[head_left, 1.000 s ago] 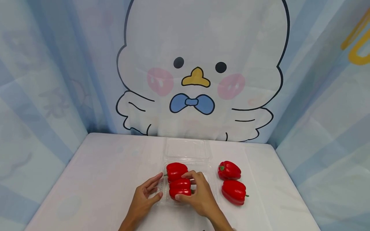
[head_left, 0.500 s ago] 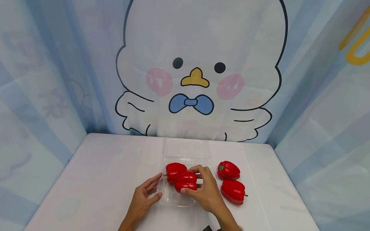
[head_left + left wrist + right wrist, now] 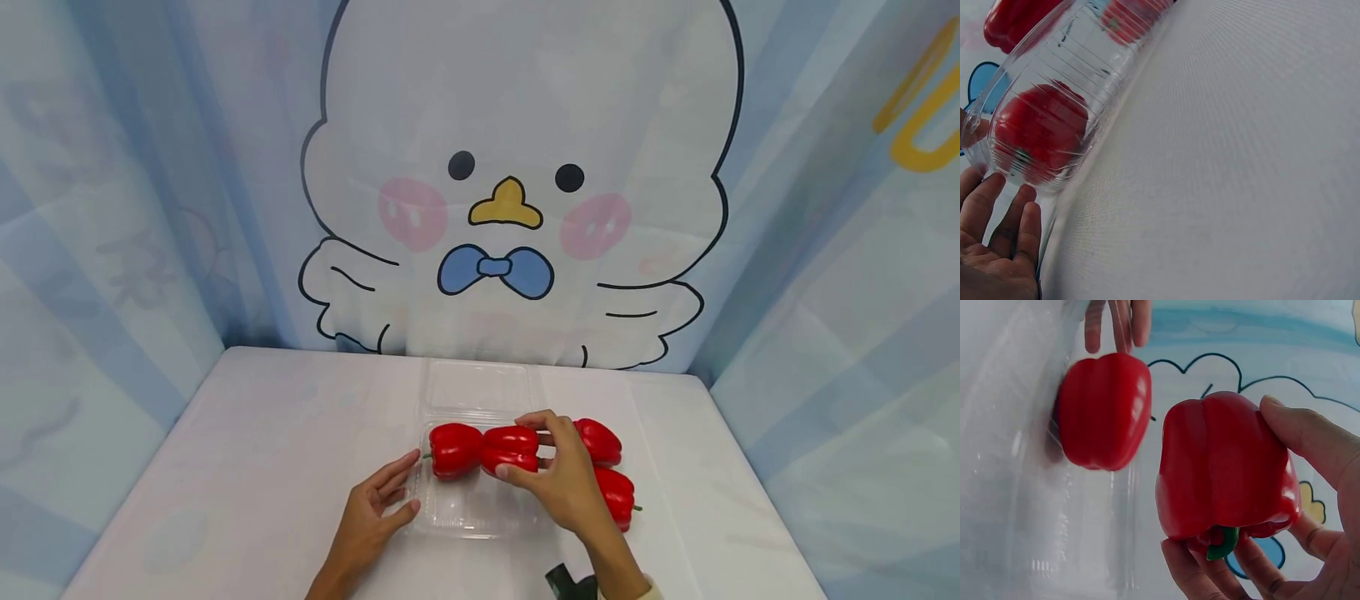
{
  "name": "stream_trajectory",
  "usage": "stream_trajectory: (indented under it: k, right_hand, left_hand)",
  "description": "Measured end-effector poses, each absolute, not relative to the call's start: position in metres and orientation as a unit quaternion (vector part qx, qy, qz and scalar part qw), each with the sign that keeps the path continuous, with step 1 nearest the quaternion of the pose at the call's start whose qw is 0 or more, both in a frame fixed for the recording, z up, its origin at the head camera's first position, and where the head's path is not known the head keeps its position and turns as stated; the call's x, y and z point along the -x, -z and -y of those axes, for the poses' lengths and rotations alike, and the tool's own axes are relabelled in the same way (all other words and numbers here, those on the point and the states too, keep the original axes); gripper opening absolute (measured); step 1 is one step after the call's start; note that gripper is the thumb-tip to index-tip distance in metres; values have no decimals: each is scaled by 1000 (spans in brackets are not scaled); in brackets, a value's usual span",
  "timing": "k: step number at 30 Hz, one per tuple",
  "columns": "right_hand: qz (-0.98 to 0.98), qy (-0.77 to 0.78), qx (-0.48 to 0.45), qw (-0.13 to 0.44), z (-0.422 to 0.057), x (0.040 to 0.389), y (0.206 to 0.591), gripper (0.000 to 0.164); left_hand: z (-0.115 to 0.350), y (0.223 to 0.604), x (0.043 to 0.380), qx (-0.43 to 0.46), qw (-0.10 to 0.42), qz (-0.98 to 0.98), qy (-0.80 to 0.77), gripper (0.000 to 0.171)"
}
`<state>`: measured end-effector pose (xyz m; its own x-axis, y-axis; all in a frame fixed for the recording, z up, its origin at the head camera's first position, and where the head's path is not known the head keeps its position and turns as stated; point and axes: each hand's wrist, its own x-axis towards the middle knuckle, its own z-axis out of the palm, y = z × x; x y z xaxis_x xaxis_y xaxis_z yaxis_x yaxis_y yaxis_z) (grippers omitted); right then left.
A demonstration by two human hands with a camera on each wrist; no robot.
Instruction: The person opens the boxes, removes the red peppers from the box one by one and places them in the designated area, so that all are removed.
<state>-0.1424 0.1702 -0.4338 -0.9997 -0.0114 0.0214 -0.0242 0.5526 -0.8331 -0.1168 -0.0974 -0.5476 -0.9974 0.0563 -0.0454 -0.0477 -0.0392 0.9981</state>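
My right hand (image 3: 566, 475) grips a red bell pepper (image 3: 510, 446) over the right back part of a clear plastic clamshell container (image 3: 450, 518). In the right wrist view the thumb lies on one side of the held pepper, the fingers on the other near its green stem (image 3: 1225, 544). Another red bell pepper (image 3: 453, 450) lies in the container's back left corner, stem to the left. My left hand (image 3: 371, 508) rests at the container's left edge, fingers and thumb spread; the left wrist view shows its fingertips (image 3: 1025, 194) right at the ribbed wall.
Two more red bell peppers, one (image 3: 600, 442) behind the other (image 3: 617, 500), lie on the white table (image 3: 262, 467) right of the container, partly hidden by my right hand. The clear lid (image 3: 480, 387) lies open at the back. A dark green object (image 3: 570, 583) shows beside the right forearm.
My right hand has lifted its pepper from in front of the other one and carried it back and to the right. The left hand has stayed at the container's edge.
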Motion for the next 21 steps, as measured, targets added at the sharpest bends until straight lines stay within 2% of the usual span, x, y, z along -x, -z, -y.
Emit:
stream_trajectory:
  k: [6,21]
  right_hand:
    - [886,-463,2,29,-184,146,426,75]
    - [894,-446,36,40,-218,153,414,73]
  left_hand:
    - [97,547,117,1,37,-691,-722,63]
    - [97,548,117,-3,36,-691,-722,63]
